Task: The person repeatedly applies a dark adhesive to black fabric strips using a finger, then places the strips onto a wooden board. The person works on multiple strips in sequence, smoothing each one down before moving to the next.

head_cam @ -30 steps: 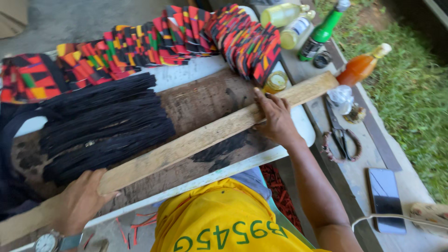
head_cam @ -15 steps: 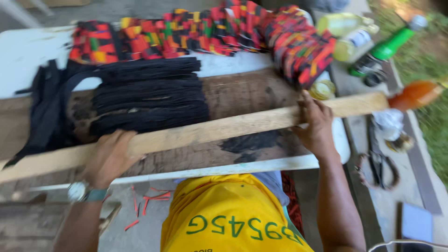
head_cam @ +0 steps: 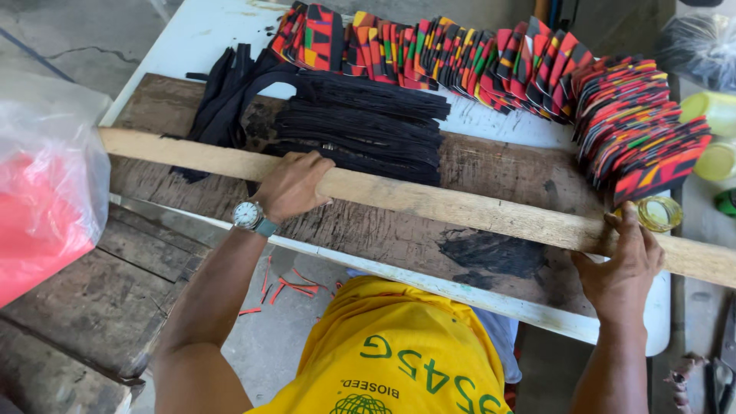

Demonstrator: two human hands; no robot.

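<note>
Your left hand (head_cam: 290,186) lies palm down on the long wooden plank (head_cam: 429,203), fingers curled over its far edge and pressing it onto the dark wooden board (head_cam: 368,230) beneath; a wristwatch (head_cam: 249,215) sits on that wrist. Your right hand (head_cam: 619,270) grips the same plank further right, fingers wrapped up over its near edge with the thumb against the near side, so both of your hands are closed on the plank. It runs slantwise across the surface (head_cam: 192,38), its left end far and its right end nearer, reaching past the right edge of the view.

Just beyond the plank, near your left hand, a stack of black strips (head_cam: 360,126) lies on the board, its near edge touching the plank or tucked under it; looser black pieces trail off to the left. Along the far side of the white surface a row of red, black, yellow and green patterned pieces (head_cam: 491,65) stands on edge and curves round to the right, ending just beyond your right hand. A small round yellow-lidded jar (head_cam: 661,212) sits just right of your right fingertips. At far left hangs a clear plastic bag (head_cam: 46,184) with something red inside. Your yellow shirt (head_cam: 383,353) fills the near middle.
</note>
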